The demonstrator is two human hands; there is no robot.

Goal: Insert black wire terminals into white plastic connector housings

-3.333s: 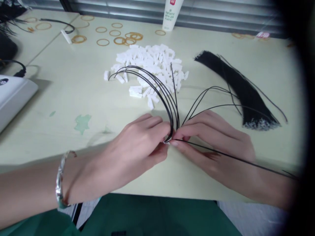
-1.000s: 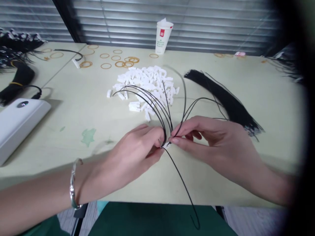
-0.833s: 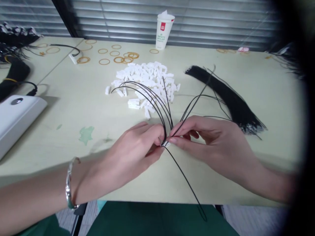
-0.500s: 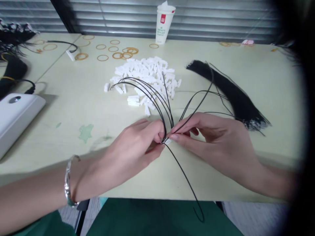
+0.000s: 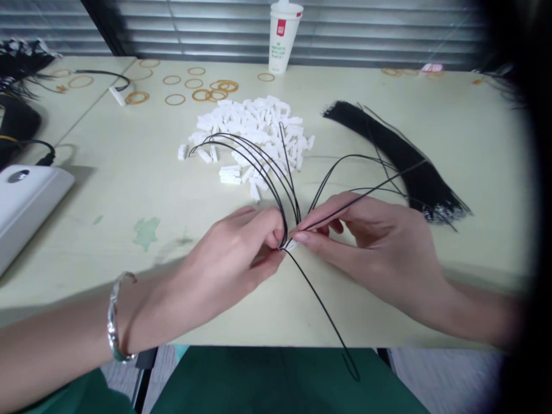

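My left hand [image 5: 228, 259] is closed around a small white connector housing [image 5: 291, 245], mostly hidden by the fingers. Several black wires [image 5: 263, 164] run out of that grip and arch up and away, and another wire [image 5: 319, 296] hangs down past the table's front edge with a bent end. Between thumb and forefinger, my right hand [image 5: 383, 253] pinches a single black wire [image 5: 366, 192] close against the housing; its long end trails up to the right. Just beyond the hands lies a heap of white connector housings [image 5: 254, 121]. A thick bundle of black wires [image 5: 392, 144] rests behind my right hand.
Rubber bands [image 5: 200, 95] are scattered towards the back of the table [image 5: 241, 310]. A paper cup [image 5: 284, 40] stands by the blinds. At the left edge are a white device [image 5: 37, 192] with a cable and more black wire bundles [image 5: 19, 121].
The long end of the wire in my right hand has swung down to the right. Both hands keep their grip at the housing, and the whole view has shifted slightly.
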